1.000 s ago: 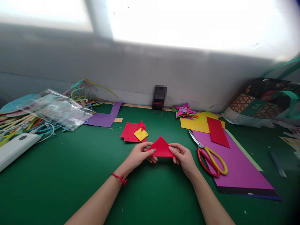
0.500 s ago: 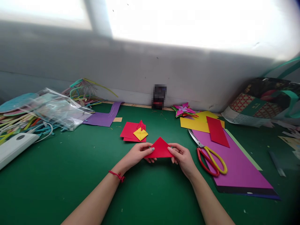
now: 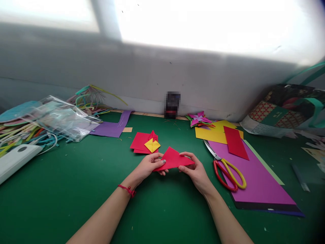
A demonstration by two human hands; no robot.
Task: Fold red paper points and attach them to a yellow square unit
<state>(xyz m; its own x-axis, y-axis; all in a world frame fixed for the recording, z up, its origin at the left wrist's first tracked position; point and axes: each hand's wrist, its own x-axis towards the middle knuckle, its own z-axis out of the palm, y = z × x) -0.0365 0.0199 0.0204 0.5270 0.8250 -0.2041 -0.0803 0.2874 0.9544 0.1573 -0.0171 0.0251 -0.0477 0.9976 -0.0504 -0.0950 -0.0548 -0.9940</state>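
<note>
A red sheet of paper (image 3: pixel 174 159), folded into a triangle, is held above the green table between my two hands. My left hand (image 3: pixel 150 164) pinches its left corner, thumb on top and fingers beneath. At the right corner, my right hand (image 3: pixel 195 171) has its index finger along the upper edge and its thumb at the lower edge. The triangle tilts, its right side higher. Just beyond my left hand lie red paper squares (image 3: pixel 138 140) with a yellow folded paper piece (image 3: pixel 152 145) and a small red folded piece (image 3: pixel 152 136) on them.
Scissors (image 3: pixel 225 169) with red and yellow handles rest on purple paper (image 3: pixel 261 183) at right. Yellow paper (image 3: pixel 209 133), a red strip (image 3: pixel 236 142) and folded paper stars (image 3: pixel 199 118) lie behind. A clear plastic bag (image 3: pixel 73 117) and a white device (image 3: pixel 19 161) are at left.
The red paper triangle has turned anticlockwise, its right corner rising and its peak shifting left. My right hand's fingers have spread around the right corner, the index finger now on the upper edge.
</note>
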